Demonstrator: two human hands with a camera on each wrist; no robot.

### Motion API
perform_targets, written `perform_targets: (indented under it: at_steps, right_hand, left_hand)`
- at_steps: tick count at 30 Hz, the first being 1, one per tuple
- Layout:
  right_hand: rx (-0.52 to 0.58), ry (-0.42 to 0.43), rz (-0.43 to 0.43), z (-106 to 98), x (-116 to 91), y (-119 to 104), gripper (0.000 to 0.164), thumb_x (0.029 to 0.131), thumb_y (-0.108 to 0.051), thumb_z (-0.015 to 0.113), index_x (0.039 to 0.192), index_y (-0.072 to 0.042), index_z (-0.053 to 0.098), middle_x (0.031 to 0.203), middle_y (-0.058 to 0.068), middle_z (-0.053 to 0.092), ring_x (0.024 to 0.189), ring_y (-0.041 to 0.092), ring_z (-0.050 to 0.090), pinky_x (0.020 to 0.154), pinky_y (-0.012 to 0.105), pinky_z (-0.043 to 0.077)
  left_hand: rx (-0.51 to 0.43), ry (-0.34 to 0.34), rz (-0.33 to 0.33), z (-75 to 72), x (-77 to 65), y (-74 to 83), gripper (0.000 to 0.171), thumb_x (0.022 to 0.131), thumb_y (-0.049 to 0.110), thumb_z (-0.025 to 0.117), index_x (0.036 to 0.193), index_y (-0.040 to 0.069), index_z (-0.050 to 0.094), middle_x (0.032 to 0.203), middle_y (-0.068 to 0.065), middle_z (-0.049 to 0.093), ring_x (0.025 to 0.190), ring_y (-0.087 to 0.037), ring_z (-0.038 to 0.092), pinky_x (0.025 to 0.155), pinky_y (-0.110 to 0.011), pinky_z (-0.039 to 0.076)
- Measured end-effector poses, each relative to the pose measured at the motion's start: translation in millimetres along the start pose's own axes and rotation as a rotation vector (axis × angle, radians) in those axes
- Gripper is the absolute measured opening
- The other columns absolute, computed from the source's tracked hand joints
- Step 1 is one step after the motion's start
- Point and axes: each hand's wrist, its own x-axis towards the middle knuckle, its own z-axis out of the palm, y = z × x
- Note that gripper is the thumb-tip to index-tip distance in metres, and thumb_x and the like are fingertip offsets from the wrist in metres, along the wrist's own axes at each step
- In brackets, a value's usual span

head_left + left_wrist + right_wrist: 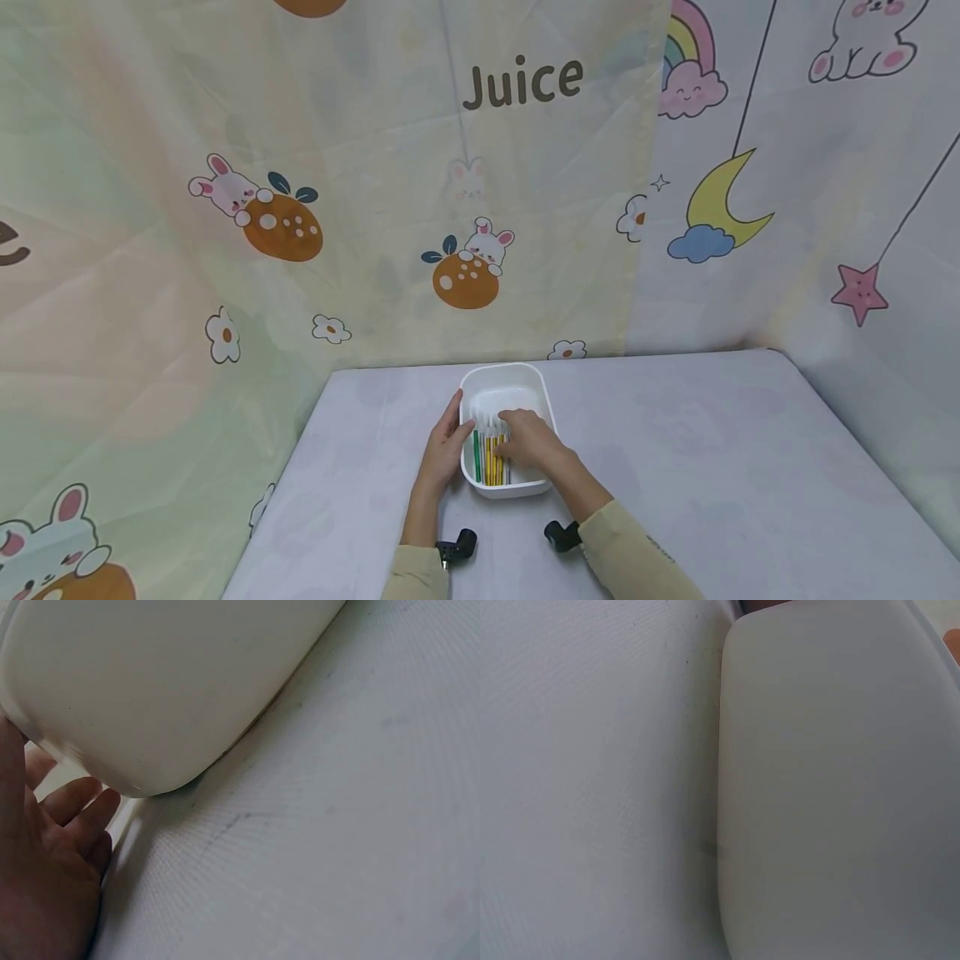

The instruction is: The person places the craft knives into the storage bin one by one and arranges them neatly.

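Note:
A white plastic tray [506,492] with rounded corners stands on the table, its long side running away from me. Slim sticks [492,467], pen-like, with green, yellow and white shafts and pale far ends, lie side by side in its near left part. My left hand [444,450] holds the tray's left wall, thumb over the rim, fingers outside. In the left wrist view, that hand [56,855] is beside the tray's outer wall [165,682]. My right hand [534,442] reaches inside over the sticks; whether it pinches one is hidden. Only the tray's wall [832,780] fills the right wrist view.
A pale cloth covers the table [675,467]. Printed curtains [390,150] hang behind it and at both sides. Black wrist cameras are strapped on both wrists, the left one [459,547] and the right one [562,536] near the tray's front.

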Motion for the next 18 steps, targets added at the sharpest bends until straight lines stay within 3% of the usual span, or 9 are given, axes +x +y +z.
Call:
perform_targets:
  at_steps: [11, 18]
  right_hand:
    - [0.026, 0.035, 0.038, 1.5, 0.6, -0.4, 0.065, 0.087, -0.024, 0.085, 0.144, -0.007, 0.06, 0.144, 0.016, 0.063, 0.12, 0.029, 0.064, 0.108, 0.054, 0.053]
    - [0.027, 0.08, -0.001, 0.3, 0.5, -0.7, 0.063, 0.088, -0.023, 0.084, 0.143, -0.005, 0.061, 0.145, 0.016, 0.062, 0.133, 0.034, 0.06, 0.112, 0.055, 0.049]
  left_hand:
    - [-0.013, -0.004, 0.003, -0.2, 0.6, -2.0, 0.061, 0.105, 0.023, 0.061, 0.162, 0.03, 0.038, 0.169, 0.01, 0.032, 0.16, -0.018, 0.024, 0.13, -0.048, 0.021]
    - [0.001, -0.003, -0.005, 0.0, 1.0, 0.1, 0.061, 0.106, 0.024, 0.059, 0.162, 0.033, 0.037, 0.169, 0.012, 0.031, 0.16, -0.016, 0.024, 0.129, -0.047, 0.023]
